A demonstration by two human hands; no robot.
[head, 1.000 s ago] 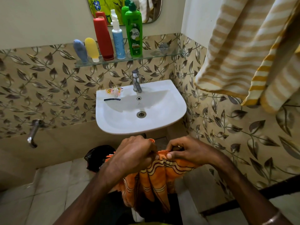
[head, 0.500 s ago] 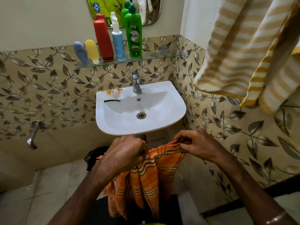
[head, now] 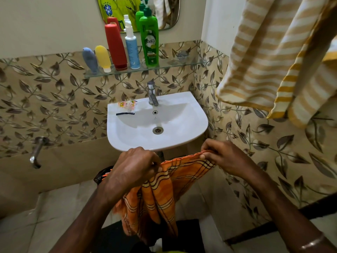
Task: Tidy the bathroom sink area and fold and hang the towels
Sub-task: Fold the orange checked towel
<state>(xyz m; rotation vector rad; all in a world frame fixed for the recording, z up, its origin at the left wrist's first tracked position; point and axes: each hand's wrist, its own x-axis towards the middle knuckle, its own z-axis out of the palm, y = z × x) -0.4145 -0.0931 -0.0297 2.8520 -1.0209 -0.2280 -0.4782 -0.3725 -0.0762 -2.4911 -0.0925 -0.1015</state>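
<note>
The two hands have drawn apart along the top edge of the orange towel (head: 160, 190). A second ago they pinched it close together, the cloth bunched between them; now the right hand (head: 224, 157) has moved out to the right and a little up, still pinching its corner, while the left hand (head: 133, 167) holds the other end. The edge between the two grips, slack and crumpled before, now runs stretched, and the checked cloth below the left grip hangs longer, in open folds.
</note>
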